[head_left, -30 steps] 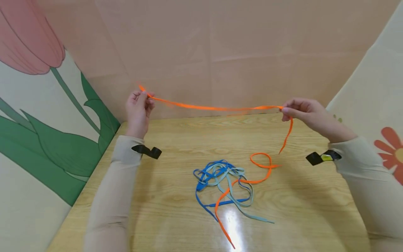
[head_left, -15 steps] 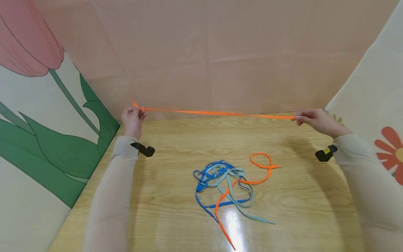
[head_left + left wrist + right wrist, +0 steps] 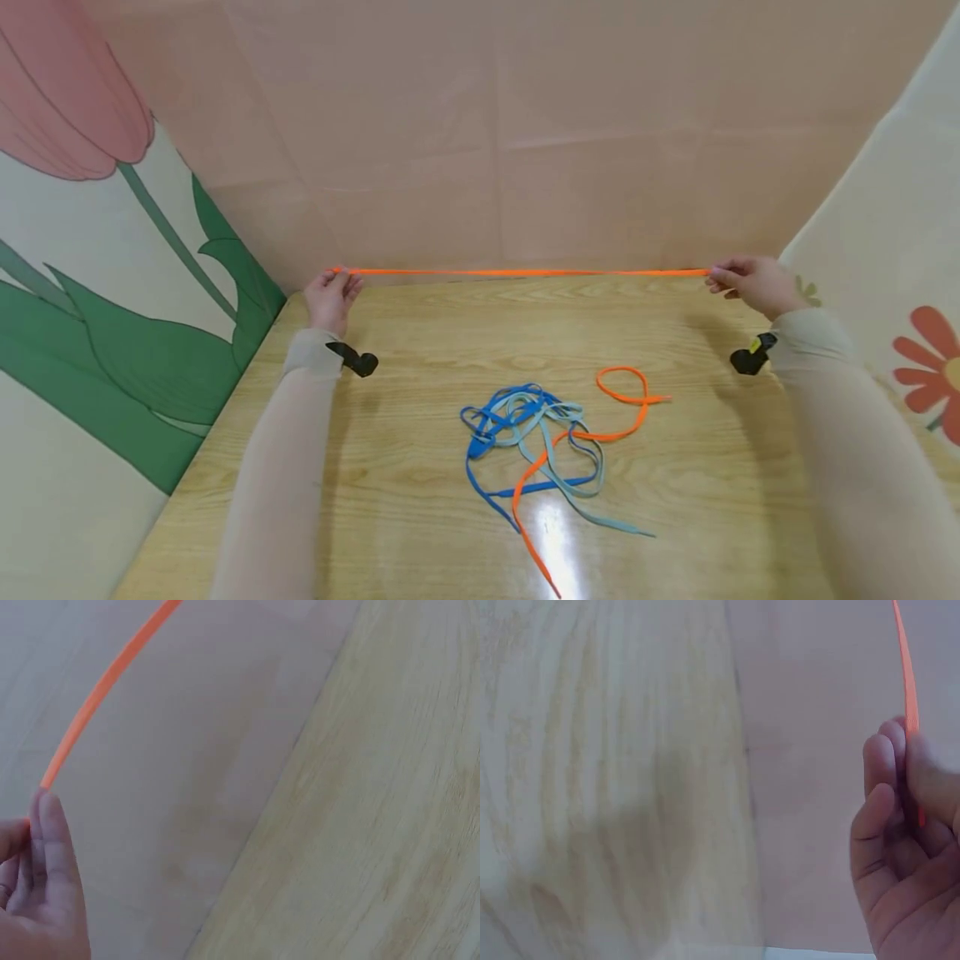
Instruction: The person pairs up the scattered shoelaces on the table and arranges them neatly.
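Observation:
An orange shoelace (image 3: 525,272) stretches nearly straight and level between my two hands, in front of the table's far edge in the head view. My left hand (image 3: 332,300) pinches one end between thumb and fingers; in the left wrist view the lace (image 3: 101,690) rises from the fingertips in a curve. My right hand (image 3: 753,285) pinches the other end, and a short tip (image 3: 921,819) shows below the thumb in the right wrist view. On the table lies a tangle of a blue shoelace (image 3: 480,446), a light blue shoelace (image 3: 551,458) and another orange shoelace (image 3: 528,533).
The wooden table (image 3: 405,517) meets a pinkish-beige backdrop (image 3: 420,125) at its far edge. Side panels carry a printed tulip (image 3: 67,92) on the left and a red flower (image 3: 930,358) on the right. A bright reflection lies near the tabletop's front.
The held orange shoelace went from sagging to nearly straight and level. My right hand moved outward along it to its end; its hanging tail is gone. The tangle stayed put.

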### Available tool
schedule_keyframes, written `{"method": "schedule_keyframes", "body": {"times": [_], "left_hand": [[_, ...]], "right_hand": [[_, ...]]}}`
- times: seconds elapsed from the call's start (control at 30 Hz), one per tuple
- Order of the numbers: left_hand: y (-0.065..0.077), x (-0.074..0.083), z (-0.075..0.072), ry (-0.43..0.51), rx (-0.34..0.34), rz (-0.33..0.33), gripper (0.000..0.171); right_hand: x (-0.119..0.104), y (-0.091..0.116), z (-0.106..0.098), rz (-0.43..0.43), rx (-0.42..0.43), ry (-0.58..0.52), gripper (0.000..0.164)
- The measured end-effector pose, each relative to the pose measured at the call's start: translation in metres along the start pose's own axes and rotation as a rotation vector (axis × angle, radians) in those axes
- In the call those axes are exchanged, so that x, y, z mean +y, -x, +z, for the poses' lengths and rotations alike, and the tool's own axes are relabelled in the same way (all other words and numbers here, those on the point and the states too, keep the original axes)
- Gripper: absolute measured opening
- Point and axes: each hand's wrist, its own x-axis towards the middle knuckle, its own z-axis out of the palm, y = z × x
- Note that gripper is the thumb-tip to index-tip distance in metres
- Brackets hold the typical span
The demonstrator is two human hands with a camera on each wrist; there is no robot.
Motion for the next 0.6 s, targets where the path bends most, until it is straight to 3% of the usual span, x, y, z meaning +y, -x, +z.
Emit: {"method": "schedule_keyframes", "body": {"times": [0.2,0.4,0.57,0.6], "left_hand": [[-0.001,-0.018,0.000,-0.197,0.093,-0.007,0.026],[-0.001,-0.032,0.004,-0.189,0.085,-0.070,0.021],[0.006,-0.027,0.007,-0.177,0.057,-0.138,0.009],[0.008,-0.025,0.008,-0.181,0.046,-0.149,0.013]], "right_hand": [[0.010,-0.008,0.019,0.031,0.053,-0.033,0.034],[0.011,-0.004,0.028,0.079,0.211,-0.014,0.035],[0.014,-0.006,0.025,0.154,0.256,-0.223,0.036],[0.014,-0.006,0.024,0.171,0.260,-0.262,0.035]]}}
